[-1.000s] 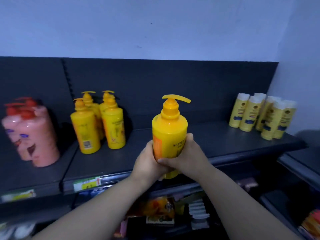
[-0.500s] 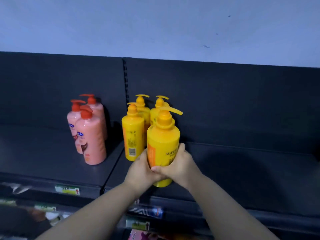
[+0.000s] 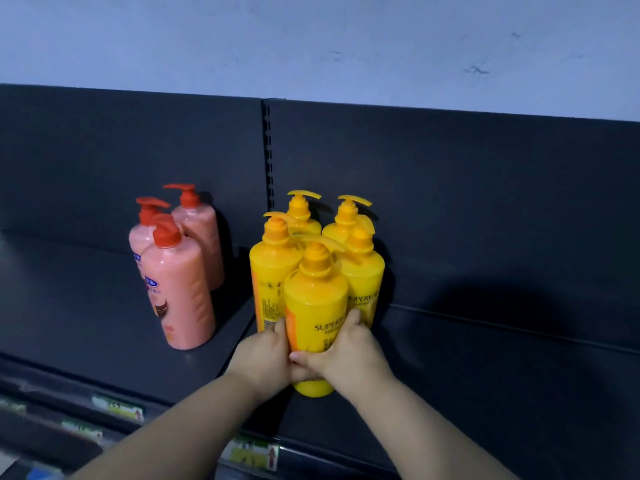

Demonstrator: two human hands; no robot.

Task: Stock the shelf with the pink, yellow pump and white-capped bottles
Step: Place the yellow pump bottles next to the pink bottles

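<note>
Your left hand (image 3: 266, 355) and right hand (image 3: 346, 355) both grip the lower body of an upright yellow pump bottle (image 3: 315, 306), fingers curled round its sides. Its base is down at the dark shelf (image 3: 485, 393), with four more yellow pump bottles (image 3: 270, 271) just behind it at 12 o'clock. Three pink pump bottles (image 3: 180, 292) stand apart at its 10 o'clock.

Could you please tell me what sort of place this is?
Probably a shop aisle: dark metal shelving with a slotted upright, price labels along the shelf edge, and matching yellow pump bottles and pink bottles grouped by product, like stock.
</note>
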